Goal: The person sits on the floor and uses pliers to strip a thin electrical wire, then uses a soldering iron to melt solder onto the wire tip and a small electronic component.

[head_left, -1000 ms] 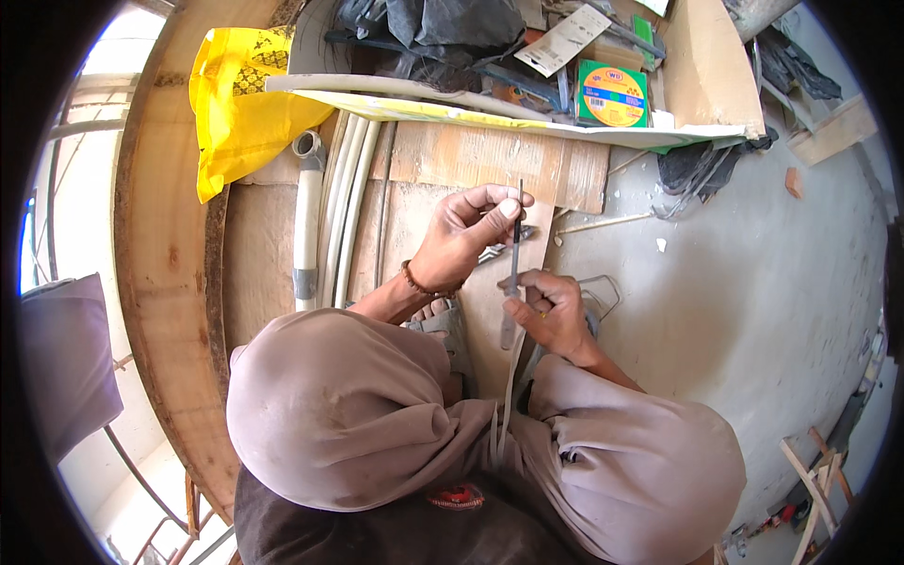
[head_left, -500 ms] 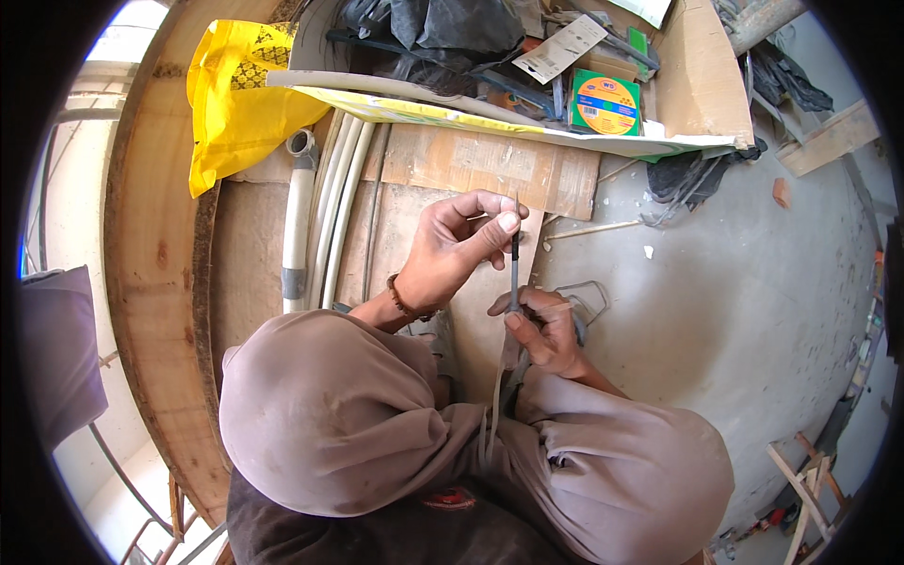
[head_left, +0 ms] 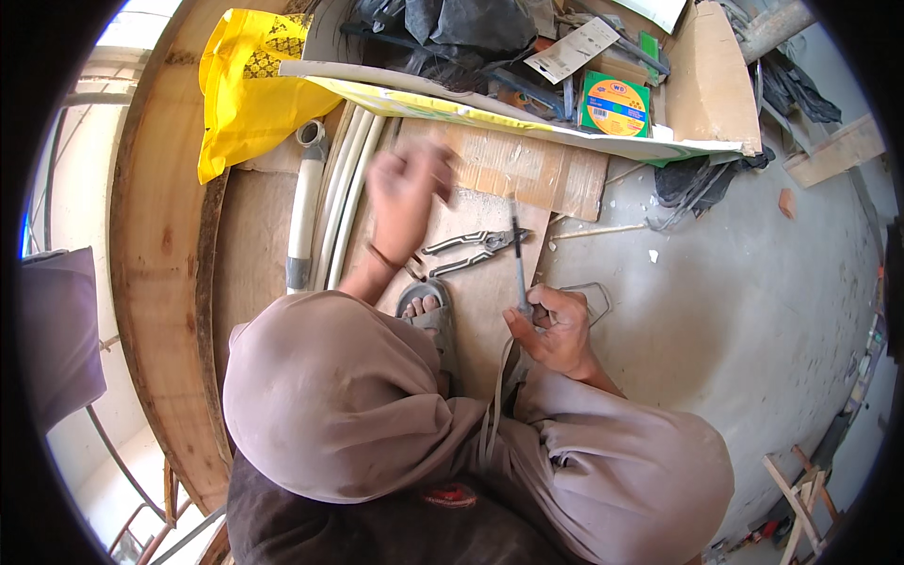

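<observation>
My right hand is closed round the lower end of a thin, straight grey piece with a black band. It stands nearly upright, its narrow tip pointing away from me, and looks like a cable; its exact kind is unclear. A grey flat strap or cord hangs below that hand toward my lap. My left hand is raised over the board at the left, its fingers smeared by motion. Between my hands, pliers with black-and-white handles lie on the board, handles spread.
A cardboard box of tools, bags and packets stands at the far side. White pipes and a yellow bag are at the left. My sandalled foot rests by the pliers. A bent wire lies on the floor.
My left hand has let go of the upper end of the banded piece and swung away to the left, exposing the pliers. The right hand keeps its hold.
</observation>
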`<state>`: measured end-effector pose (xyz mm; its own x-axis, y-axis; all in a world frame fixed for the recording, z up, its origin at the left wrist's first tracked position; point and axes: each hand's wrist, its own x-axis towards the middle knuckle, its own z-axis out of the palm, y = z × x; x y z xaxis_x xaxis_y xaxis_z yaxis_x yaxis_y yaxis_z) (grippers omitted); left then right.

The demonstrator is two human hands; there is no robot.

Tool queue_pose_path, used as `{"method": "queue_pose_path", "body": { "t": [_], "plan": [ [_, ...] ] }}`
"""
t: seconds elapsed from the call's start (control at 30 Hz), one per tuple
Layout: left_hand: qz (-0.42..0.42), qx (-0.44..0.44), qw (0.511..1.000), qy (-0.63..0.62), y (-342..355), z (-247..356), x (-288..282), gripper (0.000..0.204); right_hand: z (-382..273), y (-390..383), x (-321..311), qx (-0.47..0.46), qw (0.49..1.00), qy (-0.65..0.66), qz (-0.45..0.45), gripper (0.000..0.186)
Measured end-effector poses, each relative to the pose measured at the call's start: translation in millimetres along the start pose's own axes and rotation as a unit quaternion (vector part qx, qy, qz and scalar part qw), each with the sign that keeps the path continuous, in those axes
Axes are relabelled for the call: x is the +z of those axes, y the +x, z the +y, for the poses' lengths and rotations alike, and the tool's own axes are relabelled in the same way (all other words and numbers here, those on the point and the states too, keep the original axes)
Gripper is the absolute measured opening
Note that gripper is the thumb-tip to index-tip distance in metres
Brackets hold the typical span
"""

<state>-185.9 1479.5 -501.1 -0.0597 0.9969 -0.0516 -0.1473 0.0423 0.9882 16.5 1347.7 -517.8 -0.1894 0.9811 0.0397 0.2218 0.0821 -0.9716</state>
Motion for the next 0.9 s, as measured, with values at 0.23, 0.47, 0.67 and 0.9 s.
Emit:
{"method": "queue_pose_path", "body": {
  "t": [0.23,0.47,0.67,0.9],
  "plan": [
    [-0.18,-0.094,0.977,0.071,-15,18,8,0.024,-4,3,6,-0.025,0.999,-0.002,0.036,0.026],
    [-0.252,-0.172,0.952,0.015,-22,16,16,0.025,-5,-2,0,-0.023,0.997,-0.056,0.045,0.029],
    [-0.24,-0.173,0.955,0.011,-26,23,11,0.024,-8,-2,4,-0.03,0.997,-0.066,0.039,0.03],
    [-0.23,-0.161,0.959,-0.027,-23,-2,18,0.024,-5,-6,-3,-0.031,0.995,-0.092,0.025,0.03]
  ]
}}
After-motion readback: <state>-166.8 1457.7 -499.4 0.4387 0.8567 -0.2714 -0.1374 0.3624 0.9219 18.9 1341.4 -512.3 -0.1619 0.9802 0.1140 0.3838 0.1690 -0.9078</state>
